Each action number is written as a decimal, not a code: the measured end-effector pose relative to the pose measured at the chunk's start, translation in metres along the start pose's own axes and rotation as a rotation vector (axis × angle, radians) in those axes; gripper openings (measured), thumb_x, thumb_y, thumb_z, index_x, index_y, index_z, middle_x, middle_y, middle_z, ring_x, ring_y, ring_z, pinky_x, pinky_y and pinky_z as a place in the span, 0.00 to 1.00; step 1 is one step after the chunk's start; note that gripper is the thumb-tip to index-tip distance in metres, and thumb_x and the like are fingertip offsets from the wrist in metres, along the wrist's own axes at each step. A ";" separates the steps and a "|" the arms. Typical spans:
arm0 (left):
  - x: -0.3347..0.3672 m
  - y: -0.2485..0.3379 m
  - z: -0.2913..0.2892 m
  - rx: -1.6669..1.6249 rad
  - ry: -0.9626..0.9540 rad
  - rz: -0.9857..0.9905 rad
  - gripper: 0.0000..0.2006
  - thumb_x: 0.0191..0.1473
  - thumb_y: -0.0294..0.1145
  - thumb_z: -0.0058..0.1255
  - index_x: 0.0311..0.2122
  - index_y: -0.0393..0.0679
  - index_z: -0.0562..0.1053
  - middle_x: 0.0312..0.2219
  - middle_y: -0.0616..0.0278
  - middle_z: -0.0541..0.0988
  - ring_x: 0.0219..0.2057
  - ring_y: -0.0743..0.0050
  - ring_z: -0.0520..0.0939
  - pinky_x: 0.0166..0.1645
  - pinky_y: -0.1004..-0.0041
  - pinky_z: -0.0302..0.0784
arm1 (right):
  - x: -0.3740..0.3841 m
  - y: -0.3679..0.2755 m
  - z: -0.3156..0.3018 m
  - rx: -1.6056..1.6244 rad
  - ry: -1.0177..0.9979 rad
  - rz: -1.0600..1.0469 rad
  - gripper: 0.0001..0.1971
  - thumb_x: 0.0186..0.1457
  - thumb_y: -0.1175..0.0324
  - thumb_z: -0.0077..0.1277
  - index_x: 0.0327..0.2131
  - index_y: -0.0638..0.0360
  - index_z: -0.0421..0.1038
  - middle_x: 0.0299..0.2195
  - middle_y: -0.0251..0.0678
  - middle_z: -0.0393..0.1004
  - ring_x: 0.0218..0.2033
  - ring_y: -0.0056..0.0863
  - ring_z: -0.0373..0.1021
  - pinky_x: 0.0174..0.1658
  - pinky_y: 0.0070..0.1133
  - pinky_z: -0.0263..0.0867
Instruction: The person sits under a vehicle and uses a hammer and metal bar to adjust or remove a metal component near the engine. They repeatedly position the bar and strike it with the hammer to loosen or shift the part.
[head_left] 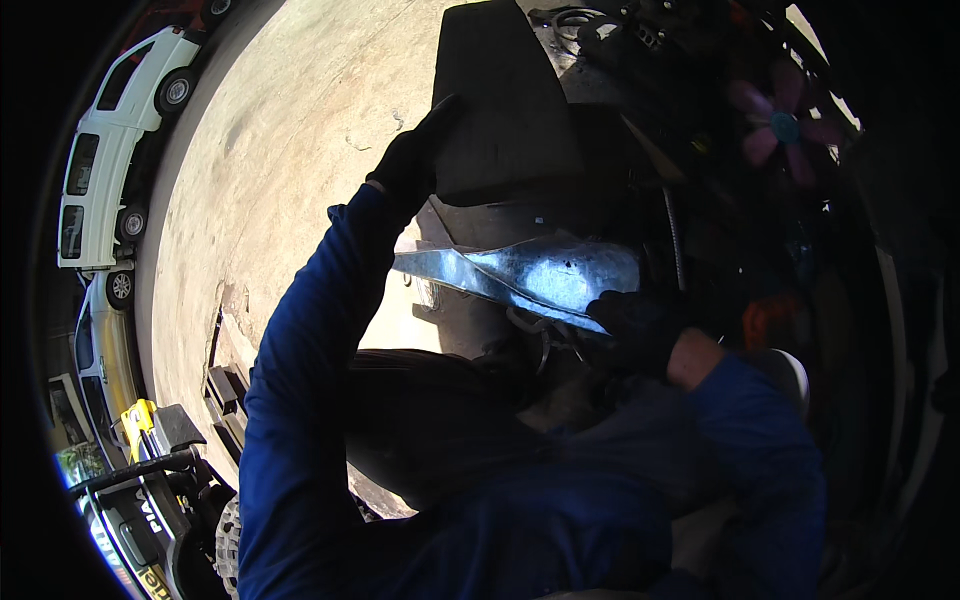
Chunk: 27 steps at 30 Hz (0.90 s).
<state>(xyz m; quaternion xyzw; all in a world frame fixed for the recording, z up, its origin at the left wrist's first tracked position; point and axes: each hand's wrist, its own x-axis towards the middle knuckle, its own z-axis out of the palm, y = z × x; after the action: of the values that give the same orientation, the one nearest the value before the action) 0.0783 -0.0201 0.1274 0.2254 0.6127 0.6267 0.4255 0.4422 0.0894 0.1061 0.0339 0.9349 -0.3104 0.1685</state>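
Far left, a white van [105, 140] and a yellow car [105, 365] stand parked along the edge of the concrete floor [280, 150]. The gloved left hand [410, 160] reaches up, its fingers wrapped on the lower left corner of a dark flat panel [500, 100] tilted upright. Below it, at centre, a bent shiny metal sheet [540, 275] catches the light. The gloved right hand [635, 325] grips that sheet's near right edge, fingers closed on it. A pink fan [780, 125] sits in shadow, far right.
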 end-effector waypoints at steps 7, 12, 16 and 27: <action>0.053 -0.097 0.015 0.689 -0.261 -0.225 0.34 0.66 0.59 0.47 0.71 0.54 0.62 0.55 0.52 0.78 0.48 0.59 0.84 0.44 0.63 0.83 | 0.002 0.029 0.027 0.002 -0.091 -0.033 0.26 0.51 0.56 0.61 0.51 0.59 0.73 0.45 0.50 0.75 0.48 0.49 0.74 0.51 0.38 0.71; 0.058 -0.102 0.010 0.525 -0.108 -0.539 0.44 0.55 0.75 0.49 0.66 0.50 0.68 0.53 0.54 0.79 0.48 0.59 0.83 0.46 0.55 0.83 | 0.011 0.050 0.042 0.018 -0.107 0.014 0.27 0.53 0.53 0.62 0.52 0.61 0.74 0.47 0.51 0.76 0.49 0.50 0.74 0.52 0.38 0.71; 0.061 -0.093 0.010 0.522 -0.111 -0.489 0.41 0.56 0.74 0.49 0.62 0.50 0.73 0.49 0.58 0.82 0.45 0.62 0.84 0.44 0.56 0.84 | 0.019 0.075 0.037 0.026 0.006 -0.048 0.28 0.53 0.53 0.62 0.52 0.61 0.74 0.48 0.50 0.76 0.49 0.49 0.74 0.52 0.38 0.71; 0.082 -0.072 0.013 1.201 -0.194 -0.387 0.42 0.53 0.77 0.50 0.49 0.40 0.80 0.36 0.53 0.85 0.39 0.59 0.87 0.47 0.63 0.83 | 0.074 0.090 -0.007 0.017 0.351 -0.181 0.24 0.55 0.53 0.61 0.50 0.58 0.77 0.42 0.49 0.80 0.43 0.49 0.79 0.48 0.36 0.74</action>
<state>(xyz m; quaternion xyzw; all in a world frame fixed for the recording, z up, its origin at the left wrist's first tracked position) 0.0635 0.0453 0.0408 0.3655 0.8455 0.0625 0.3843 0.3858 0.1629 0.0353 0.0047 0.9465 -0.3215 -0.0261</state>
